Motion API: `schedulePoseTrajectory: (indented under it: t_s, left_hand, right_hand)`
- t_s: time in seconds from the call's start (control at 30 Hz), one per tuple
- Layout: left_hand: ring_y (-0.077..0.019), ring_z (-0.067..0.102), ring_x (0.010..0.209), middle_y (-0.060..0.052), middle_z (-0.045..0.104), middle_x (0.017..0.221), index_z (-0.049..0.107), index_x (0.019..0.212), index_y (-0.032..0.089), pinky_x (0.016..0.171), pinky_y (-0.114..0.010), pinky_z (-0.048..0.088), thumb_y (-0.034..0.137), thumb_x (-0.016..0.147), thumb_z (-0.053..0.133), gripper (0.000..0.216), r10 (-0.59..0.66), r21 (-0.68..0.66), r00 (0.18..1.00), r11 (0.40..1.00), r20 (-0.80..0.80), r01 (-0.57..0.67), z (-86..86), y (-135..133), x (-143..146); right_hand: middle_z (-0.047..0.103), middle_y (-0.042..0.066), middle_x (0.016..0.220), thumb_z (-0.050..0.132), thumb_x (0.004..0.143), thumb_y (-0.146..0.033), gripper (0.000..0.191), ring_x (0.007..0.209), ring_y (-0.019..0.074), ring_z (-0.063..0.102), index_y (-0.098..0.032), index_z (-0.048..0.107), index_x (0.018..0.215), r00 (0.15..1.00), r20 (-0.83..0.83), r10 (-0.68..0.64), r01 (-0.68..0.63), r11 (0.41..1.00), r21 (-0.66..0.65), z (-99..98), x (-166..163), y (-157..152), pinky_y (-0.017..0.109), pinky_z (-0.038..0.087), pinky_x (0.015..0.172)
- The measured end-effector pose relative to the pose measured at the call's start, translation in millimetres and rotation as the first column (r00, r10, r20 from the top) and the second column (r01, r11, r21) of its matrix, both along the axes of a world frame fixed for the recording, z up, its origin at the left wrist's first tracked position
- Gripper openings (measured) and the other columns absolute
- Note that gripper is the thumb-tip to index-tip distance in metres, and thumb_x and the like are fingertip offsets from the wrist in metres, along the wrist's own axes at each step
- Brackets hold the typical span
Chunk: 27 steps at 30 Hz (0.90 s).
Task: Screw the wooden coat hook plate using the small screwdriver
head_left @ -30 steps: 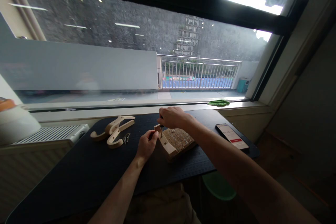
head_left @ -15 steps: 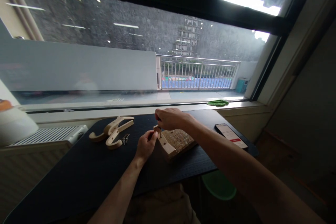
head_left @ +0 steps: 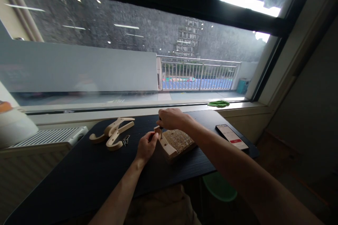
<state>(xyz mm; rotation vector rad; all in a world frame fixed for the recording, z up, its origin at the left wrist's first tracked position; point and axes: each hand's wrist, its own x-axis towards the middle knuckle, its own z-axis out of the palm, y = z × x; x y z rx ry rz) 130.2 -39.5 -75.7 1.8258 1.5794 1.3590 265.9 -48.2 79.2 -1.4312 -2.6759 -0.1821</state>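
At the left, the long edge of the table (head_left: 92,177) runs beside the heater (head_left: 50,139), and a wide stretch of its top lies between this edge and the left forearm. The wooden hooks (head_left: 114,134) lie near the far left edge, and the screws (head_left: 126,140) are just beside them, on their right. Then comes the left hand (head_left: 147,146), with thumb and fingers closed on the far end of the strip (head_left: 169,149). This strip is wooden and lies along the left side of the rough block (head_left: 181,140), near the middle of the table. The right hand (head_left: 171,118) is closed around the screwdriver (head_left: 161,127), whose shaft points down to the strip; if its tip sits on a screw, I cannot tell. The right forearm passes above the block's right part. Farther right, the phone (head_left: 232,137) lies near the right edge, its screen lit.

The table top is dark, with rounded corners. At the far left is a white pot (head_left: 17,128) with an orange part on top. Behind the table stretches a wide window, with a railing (head_left: 199,74) outside. On the sill (head_left: 245,104) lies a green cloth (head_left: 218,103), and a green stool (head_left: 220,187) shows below the near edge.
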Motion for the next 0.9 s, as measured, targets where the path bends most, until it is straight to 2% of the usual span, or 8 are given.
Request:
schedulePoseTrajectory:
  t_s: [0.13, 0.33, 0.57, 0.9]
  left_hand:
    - [-0.0157, 0.058, 0.065, 0.000, 0.065, 0.069, 0.062, 0.080, 0.019, 0.059, -0.022, 0.043, 0.042, 0.075, 0.043, 0.030, -0.002, 0.005, 1.000, 1.000, -0.004, 0.002, -1.7, 2.1, 0.4]
    - [-0.0153, 0.058, 0.066, 0.000, 0.064, 0.070, 0.062, 0.081, 0.019, 0.060, -0.022, 0.043, 0.042, 0.075, 0.043, 0.029, 0.000, 0.012, 1.000, 1.000, -0.004, 0.000, -1.9, 2.2, 0.2]
    - [-0.0162, 0.059, 0.068, 0.000, 0.066, 0.072, 0.062, 0.081, 0.019, 0.060, -0.023, 0.043, 0.042, 0.075, 0.043, 0.030, 0.007, 0.017, 1.000, 1.000, 0.001, -0.007, -2.3, 1.3, -0.7]
    - [-0.0160, 0.059, 0.066, 0.000, 0.065, 0.071, 0.062, 0.081, 0.019, 0.060, -0.023, 0.043, 0.041, 0.075, 0.043, 0.030, 0.001, 0.015, 1.000, 1.000, 0.006, -0.001, -3.5, 1.5, -1.2]
  right_hand:
    - [0.064, 0.012, 0.090, 0.045, 0.077, -0.035, 0.029, 0.080, 0.0223, 0.059, -0.013, 0.055, 0.094, 0.999, -0.013, -0.031, 0.031, 0.999, 0.029, -6.3, -0.8, 4.1, 0.031, 0.044, 0.063]
    - [0.064, 0.009, 0.085, 0.041, 0.078, -0.033, 0.026, 0.075, 0.0215, 0.060, -0.017, 0.052, 0.095, 0.998, -0.015, 0.055, -0.054, 0.996, 0.072, -8.4, -2.0, -0.5, 0.030, 0.043, 0.060]
    - [0.064, 0.009, 0.088, 0.044, 0.076, -0.032, 0.025, 0.077, 0.0202, 0.059, -0.017, 0.053, 0.094, 0.999, 0.011, 0.035, -0.035, 0.999, 0.001, -3.7, -2.8, -3.2, 0.029, 0.042, 0.062]
    - [0.064, 0.010, 0.086, 0.042, 0.076, -0.035, 0.028, 0.077, 0.0219, 0.059, -0.015, 0.058, 0.089, 1.000, -0.023, 0.016, -0.015, 1.000, 0.024, -6.4, 0.3, 2.1, 0.029, 0.042, 0.059]
